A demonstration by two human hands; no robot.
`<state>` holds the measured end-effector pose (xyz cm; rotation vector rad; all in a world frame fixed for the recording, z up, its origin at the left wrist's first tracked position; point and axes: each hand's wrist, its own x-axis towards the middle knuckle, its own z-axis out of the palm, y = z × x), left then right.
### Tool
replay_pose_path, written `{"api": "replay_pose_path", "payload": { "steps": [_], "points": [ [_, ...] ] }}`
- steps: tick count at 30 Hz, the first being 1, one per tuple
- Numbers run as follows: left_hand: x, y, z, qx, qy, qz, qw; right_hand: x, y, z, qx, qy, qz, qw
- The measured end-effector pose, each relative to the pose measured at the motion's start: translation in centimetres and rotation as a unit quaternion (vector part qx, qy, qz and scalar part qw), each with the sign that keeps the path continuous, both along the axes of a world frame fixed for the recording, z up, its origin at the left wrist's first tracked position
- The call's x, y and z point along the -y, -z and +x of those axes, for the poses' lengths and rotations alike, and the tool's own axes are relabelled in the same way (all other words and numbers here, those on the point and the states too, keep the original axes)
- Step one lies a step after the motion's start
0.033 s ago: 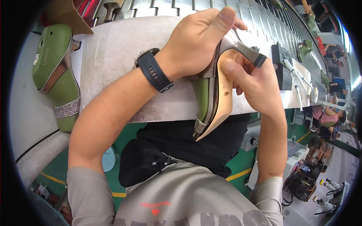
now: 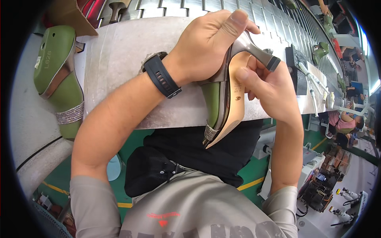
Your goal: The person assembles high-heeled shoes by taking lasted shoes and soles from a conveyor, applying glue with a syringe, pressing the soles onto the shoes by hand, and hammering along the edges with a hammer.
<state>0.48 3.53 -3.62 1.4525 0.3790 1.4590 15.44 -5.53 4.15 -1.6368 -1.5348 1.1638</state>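
A high-heeled shoe point(image 2: 214, 101) on a green shoe last is tilted, toe toward me, its tan sole point(image 2: 237, 95) facing right. Its grey-brown heel point(image 2: 260, 53) points up and to the right. My left hand point(image 2: 210, 43) is wrapped round the back of the shoe, thumb raised by the heel's base; its fingertips are mostly hidden. With the thumb on the sole's arch and the fingers bent by its far edge, my right hand point(image 2: 270, 85) grips the shoe. Whether a small piece is between those fingers, I cannot tell.
A second green last with a shoe upper and glittering strap point(image 2: 63, 79) stands at the left. The pale worktable point(image 2: 119, 51) lies under my hands, a metal slat conveyor point(image 2: 170, 8) beyond it. A black block point(image 2: 295, 69) and white-handled tools point(image 2: 313, 79) lie at right.
My right thumb has slid slightly along the sole toward the toe. The shoe and my left hand have hardly moved.
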Motion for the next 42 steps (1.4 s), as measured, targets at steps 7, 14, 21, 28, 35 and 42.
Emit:
{"api": "replay_pose_path", "payload": {
  "steps": [7,14,21,28,35,42],
  "points": [
    [0.5,-0.9,-0.3,-0.115,-0.023,-0.028,0.993,0.5,0.4,0.7,-0.071,-0.026,0.009,0.997],
    [0.2,-0.7,0.4,-0.105,-0.053,-0.001,0.993,0.6,0.0,0.4,-0.034,-0.004,0.009,0.999],
    [0.3,-0.5,0.5,-0.123,-0.053,-0.002,0.991,0.7,1.4,-0.5,-0.043,0.056,0.029,0.997],
    [0.3,-1.7,-0.2,-0.175,0.007,-0.03,0.984,0.6,4.0,-0.6,-0.065,0.129,0.144,0.979],
    [0.4,-1.4,-0.1,-0.18,0.011,-0.036,0.983,4.7,2.9,0.7,-0.179,0.031,0.024,0.983],
    [0.0,-1.6,-0.2,-0.203,0.041,-0.039,0.978,1.3,2.7,-0.1,-0.154,0.069,0.007,0.986]
  ]
}}
